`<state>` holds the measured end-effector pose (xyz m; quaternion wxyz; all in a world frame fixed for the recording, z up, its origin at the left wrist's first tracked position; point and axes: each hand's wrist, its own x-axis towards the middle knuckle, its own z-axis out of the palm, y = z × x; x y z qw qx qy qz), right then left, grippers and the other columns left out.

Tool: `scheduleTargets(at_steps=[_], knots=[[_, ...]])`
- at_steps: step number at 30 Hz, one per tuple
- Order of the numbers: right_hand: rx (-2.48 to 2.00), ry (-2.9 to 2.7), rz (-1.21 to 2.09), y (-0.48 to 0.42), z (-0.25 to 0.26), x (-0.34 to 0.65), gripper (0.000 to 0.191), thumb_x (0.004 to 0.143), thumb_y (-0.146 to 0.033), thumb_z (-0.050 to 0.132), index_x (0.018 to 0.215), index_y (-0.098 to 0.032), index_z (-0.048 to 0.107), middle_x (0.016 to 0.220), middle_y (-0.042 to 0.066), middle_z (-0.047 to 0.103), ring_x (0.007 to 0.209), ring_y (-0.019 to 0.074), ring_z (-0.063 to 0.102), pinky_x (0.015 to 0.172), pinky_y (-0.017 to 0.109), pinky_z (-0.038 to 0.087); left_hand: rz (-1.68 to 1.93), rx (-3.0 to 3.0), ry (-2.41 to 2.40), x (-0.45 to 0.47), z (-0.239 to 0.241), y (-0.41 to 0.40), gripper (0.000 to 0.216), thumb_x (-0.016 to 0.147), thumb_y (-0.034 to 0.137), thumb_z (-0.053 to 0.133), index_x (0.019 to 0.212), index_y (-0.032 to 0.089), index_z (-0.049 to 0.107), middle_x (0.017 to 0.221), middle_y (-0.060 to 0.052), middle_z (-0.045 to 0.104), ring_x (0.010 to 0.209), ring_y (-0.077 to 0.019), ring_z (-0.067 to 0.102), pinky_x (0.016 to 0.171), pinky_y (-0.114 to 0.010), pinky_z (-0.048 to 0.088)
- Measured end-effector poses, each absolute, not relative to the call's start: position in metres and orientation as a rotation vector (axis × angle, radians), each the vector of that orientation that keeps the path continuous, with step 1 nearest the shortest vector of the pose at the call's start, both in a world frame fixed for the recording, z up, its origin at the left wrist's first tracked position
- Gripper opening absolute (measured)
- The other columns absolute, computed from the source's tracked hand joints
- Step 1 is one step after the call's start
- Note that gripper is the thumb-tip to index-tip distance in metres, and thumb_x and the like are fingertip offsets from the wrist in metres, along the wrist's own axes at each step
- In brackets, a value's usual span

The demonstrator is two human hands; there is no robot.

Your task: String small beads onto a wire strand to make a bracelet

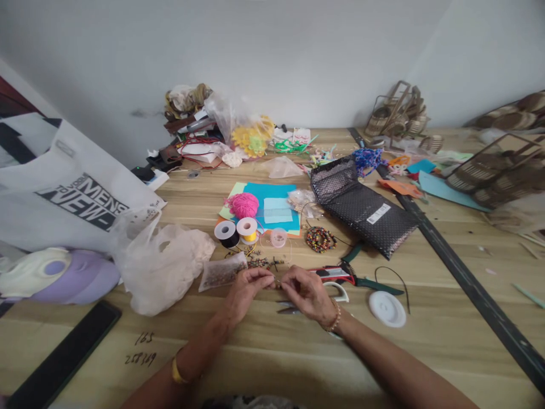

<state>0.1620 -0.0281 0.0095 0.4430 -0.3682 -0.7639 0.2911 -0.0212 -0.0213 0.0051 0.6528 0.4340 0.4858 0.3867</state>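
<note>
My left hand (247, 288) and my right hand (307, 293) meet over the wooden table (272, 352), fingertips pinched together on something tiny between them that I cannot make out. Loose small beads (259, 262) lie just beyond the fingers. A clear bag of beads (222, 271) rests by my left hand. A black spool (226, 232), a yellow spool (247, 229) and a pink reel (279, 237) stand behind. A coil of coloured beads (319, 239) lies to the right of them. Under my right hand lie scissors (336, 292).
Pliers with green handles (361, 278), a white lid (387, 308), a black padded mailer (361, 207), pink yarn (243, 205) on blue paper, a crumpled plastic bag (162, 264), a black phone (63, 358), woven baskets (489, 170) and a dark strip (460, 272) crowd the table.
</note>
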Motion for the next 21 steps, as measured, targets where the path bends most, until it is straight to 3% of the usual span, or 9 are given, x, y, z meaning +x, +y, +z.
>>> scheduleTargets(at_steps=[21], knots=[[-0.922, -1.908, 0.765, -0.0279, 0.0096, 0.1617, 0.018, 0.091, -0.024, 0.052, 0.076, -0.019, 0.059, 0.064, 0.002, 0.059, 0.054, 0.0129, 0.052, 0.052, 0.023, 0.041, 0.831, 1.067, 1.141, -0.0205, 0.0084, -0.0215, 0.019, 0.068, 0.034, 0.072, 0.071, 0.016, 0.07, 0.067, -0.002, 0.069, 0.068, -0.0168, 0.061, 0.072, -0.028, 0.046]])
